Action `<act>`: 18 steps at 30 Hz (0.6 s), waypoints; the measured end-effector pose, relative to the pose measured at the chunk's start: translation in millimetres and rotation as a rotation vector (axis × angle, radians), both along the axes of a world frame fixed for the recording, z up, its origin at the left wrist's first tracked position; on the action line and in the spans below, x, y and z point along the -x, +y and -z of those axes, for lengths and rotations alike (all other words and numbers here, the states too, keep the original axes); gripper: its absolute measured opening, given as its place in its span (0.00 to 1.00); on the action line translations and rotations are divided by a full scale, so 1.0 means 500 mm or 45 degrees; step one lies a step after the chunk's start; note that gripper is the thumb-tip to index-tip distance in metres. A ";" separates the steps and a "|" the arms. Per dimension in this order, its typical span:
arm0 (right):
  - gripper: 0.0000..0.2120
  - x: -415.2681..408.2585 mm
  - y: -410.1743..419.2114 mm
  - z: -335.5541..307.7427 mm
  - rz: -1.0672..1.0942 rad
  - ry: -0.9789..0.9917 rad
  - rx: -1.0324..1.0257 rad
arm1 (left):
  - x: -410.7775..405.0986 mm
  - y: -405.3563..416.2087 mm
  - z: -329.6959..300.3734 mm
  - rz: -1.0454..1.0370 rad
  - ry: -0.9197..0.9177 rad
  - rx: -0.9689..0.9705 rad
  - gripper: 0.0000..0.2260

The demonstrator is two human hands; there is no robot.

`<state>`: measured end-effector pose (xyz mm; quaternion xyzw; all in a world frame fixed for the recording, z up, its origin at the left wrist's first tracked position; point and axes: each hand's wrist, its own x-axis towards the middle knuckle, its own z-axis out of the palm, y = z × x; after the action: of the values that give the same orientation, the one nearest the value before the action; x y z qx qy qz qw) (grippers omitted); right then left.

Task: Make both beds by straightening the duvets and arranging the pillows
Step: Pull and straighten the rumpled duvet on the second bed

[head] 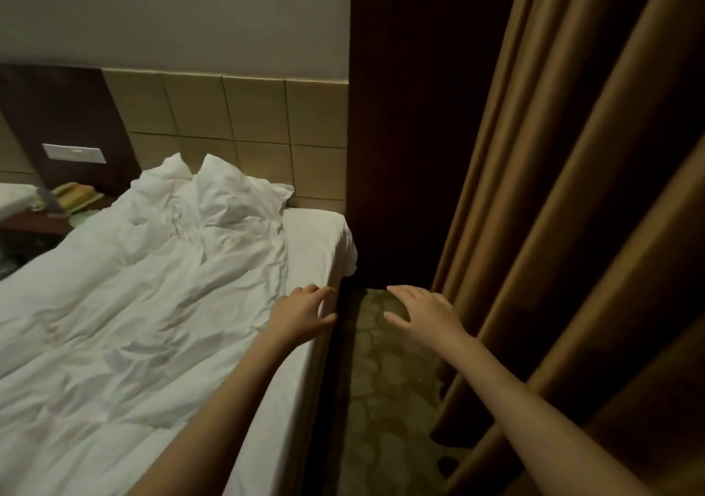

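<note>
Duvet [126,305] edge is what your fingers need next, and it lies to their left. Your left hand [303,310] hovers over the bare strip of sheet [313,243] at the mattress side, fingers spread and curled, holding nothing; whether the fingertips touch the sheet is hard to tell. Your right hand [423,314] hangs wide open and empty over the floor [385,400] between bed and curtain [572,190], well clear of any fabric. From the left hand, the duvet's near edge runs just beside the wrist and on toward the headboard [236,114], its long axis following the bed's length, away from you and to the left. The cover lies rumpled across the mattress, pulled short of this side so the sheet shows. Your left hand is clearly the nearer one; the right would have to cross over the bed edge to reach. Beyond, at the head of the bed, the pillows [225,190] sit crumpled and bunched against the headboard. A nightstand [38,221] stands on the far side.
</note>
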<state>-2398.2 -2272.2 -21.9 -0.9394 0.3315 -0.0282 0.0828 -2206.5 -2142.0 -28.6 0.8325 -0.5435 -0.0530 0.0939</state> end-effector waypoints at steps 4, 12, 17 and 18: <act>0.28 -0.110 -0.142 0.017 -0.019 -0.019 0.000 | -0.094 -0.128 0.022 -0.027 -0.001 0.007 0.20; 0.28 -0.370 -0.485 0.043 -0.226 -0.011 0.024 | -0.293 -0.436 0.035 -0.230 0.012 0.026 0.21; 0.27 -0.528 -0.668 0.015 -0.414 0.023 0.042 | -0.410 -0.574 0.015 -0.386 0.034 0.009 0.21; 0.27 -0.558 -0.696 0.014 -0.444 0.026 0.039 | -0.432 -0.593 0.012 -0.413 0.033 0.015 0.21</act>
<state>-2119.5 -2620.3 -28.7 -0.9841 0.1637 -0.0088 0.0688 -1990.4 -2438.5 -34.5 0.9079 -0.4010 -0.0445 0.1132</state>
